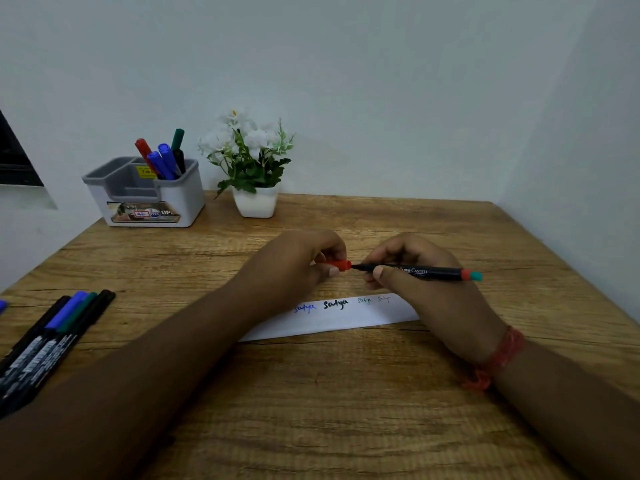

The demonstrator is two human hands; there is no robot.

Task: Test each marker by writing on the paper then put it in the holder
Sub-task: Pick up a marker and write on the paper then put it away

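A wooden table with a marked grain and dark cracks carries everything. A white strip of paper lies flat on it just below the left grip and the right grip, its right end hidden under the right grip; four small written words show along its upper edge. Far to the left of the left grip, a cluster of loose markers lies side by side near the table's left edge. Beyond the left grip, at the far edge, stands a grey-and-white holder with markers upright in it, and just right of it a white pot of white flowers.
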